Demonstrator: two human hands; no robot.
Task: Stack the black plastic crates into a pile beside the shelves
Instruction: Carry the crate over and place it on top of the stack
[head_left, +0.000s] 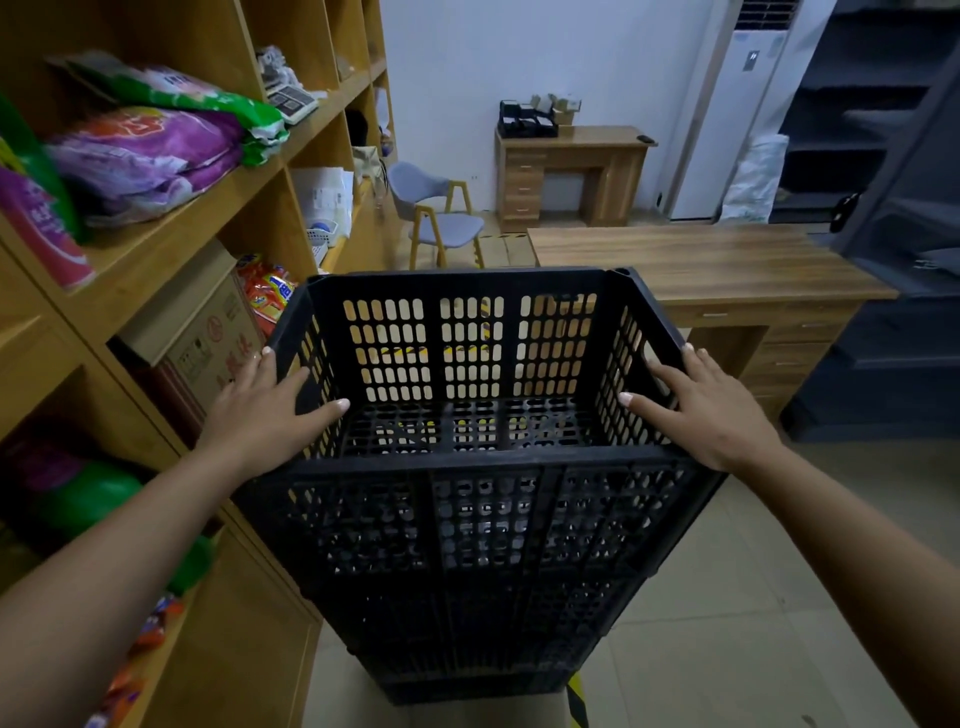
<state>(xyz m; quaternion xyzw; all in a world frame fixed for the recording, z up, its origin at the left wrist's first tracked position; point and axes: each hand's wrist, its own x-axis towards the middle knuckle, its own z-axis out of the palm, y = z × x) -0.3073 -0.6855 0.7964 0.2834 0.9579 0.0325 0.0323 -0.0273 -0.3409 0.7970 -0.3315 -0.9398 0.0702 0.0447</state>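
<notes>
A pile of black plastic crates (478, 525) stands on the floor right beside the wooden shelves (218, 208). The top crate (467, 280) is open and empty, with slotted walls. My left hand (270, 410) lies over the top crate's left rim, fingers straight, thumb pointing inward. My right hand (701, 405) lies on the right rim the same way, fingers spread flat along the edge. Neither hand curls round the rim. The lower crates are partly hidden beneath the top one.
The shelves on the left hold bags of goods (140, 150) and a cardboard box (208, 332). A wooden desk (701, 270) stands just behind the pile, a grey chair (441, 218) farther back. Dark metal shelving (893, 234) fills the right side. Tiled floor (727, 597) lies to the right.
</notes>
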